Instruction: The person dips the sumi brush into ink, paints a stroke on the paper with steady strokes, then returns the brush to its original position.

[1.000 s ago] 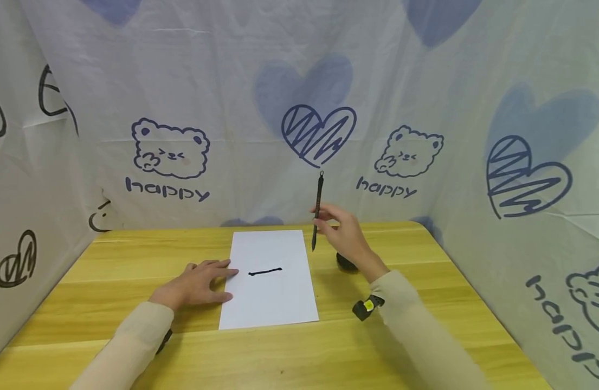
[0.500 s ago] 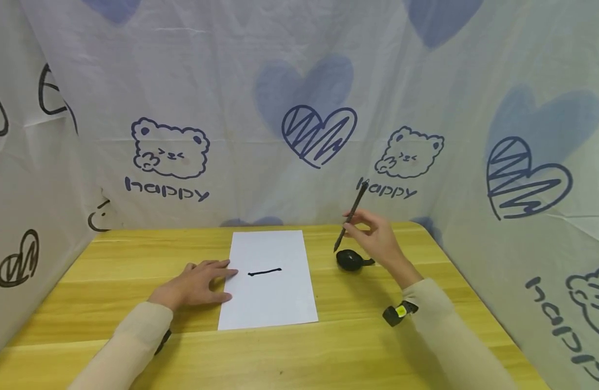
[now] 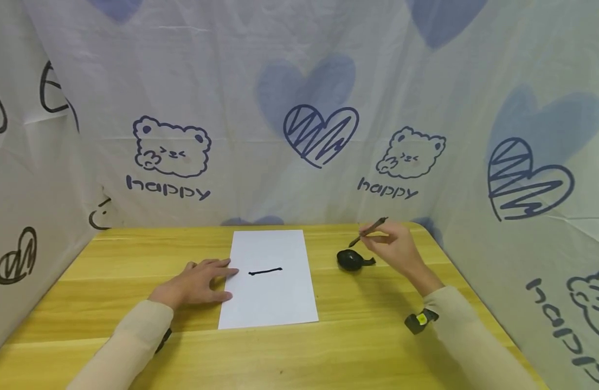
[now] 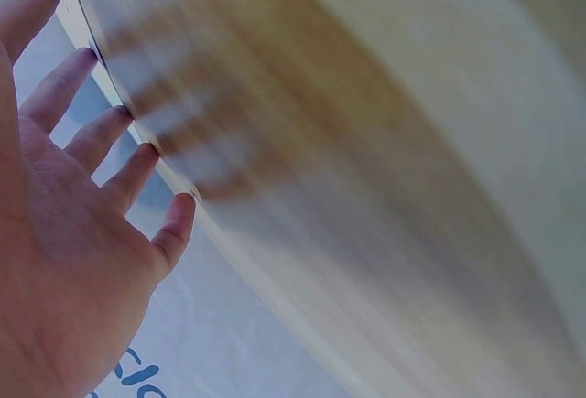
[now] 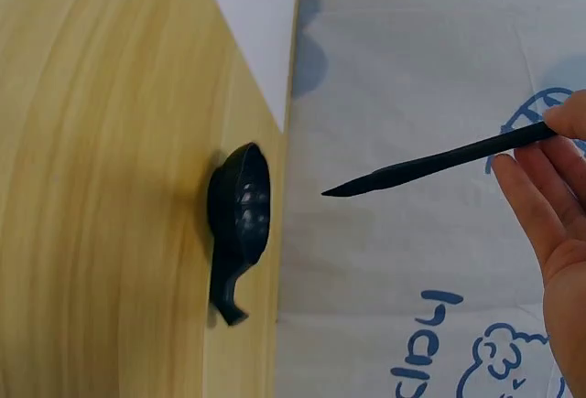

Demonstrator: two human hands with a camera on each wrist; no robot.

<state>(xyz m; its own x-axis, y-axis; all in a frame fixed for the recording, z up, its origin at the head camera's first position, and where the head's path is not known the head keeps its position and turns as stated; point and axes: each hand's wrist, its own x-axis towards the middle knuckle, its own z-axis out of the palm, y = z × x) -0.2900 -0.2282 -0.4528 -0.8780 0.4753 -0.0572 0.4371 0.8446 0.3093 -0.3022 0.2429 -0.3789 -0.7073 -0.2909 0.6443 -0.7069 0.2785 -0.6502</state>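
My left hand (image 3: 199, 283) lies with spread fingers at the left edge of a white paper sheet (image 3: 272, 304), fingertips on it. A short black brush stroke (image 3: 265, 271) crosses the middle of the sheet. To the right of the paper, my right hand (image 3: 395, 248) pinches a black calligraphy brush (image 5: 421, 167) between thumb and fingers. The brush slants, its pointed tip down and left, close above a small black ink dish (image 3: 349, 261) with a stubby handle. In the right wrist view the tip stands apart from the dish.
Everything rests on a yellow wood-grain table (image 3: 201, 355). A white cloth (image 3: 245, 179) with blue hearts and bear drawings hangs behind the table and along both sides. A black wrist strap (image 3: 421, 320) sits at my right sleeve.
My right hand has moved right and slightly down with the brush, from beside the paper to over the ink dish. The brush now leans further over. My left hand has stayed in place.
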